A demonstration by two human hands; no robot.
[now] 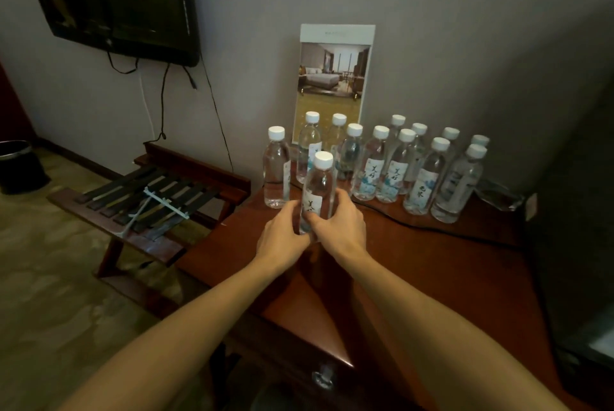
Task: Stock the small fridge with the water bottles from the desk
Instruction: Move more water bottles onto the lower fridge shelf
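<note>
Both the left hand (pixel 282 232) and right hand (pixel 339 223) gripped one clear plastic white-capped water bottle (pixel 318 189) upright on the reddish wooden tabletop (pixel 415 264), near the far row of matching bottles (pixel 395 168).

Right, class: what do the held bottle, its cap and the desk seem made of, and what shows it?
Held bottle: probably clear plastic; what's behind shows through. Cap: matte white, likely plastic. Desk: reddish wood or veneer, glossy; it shows reflections.
</note>
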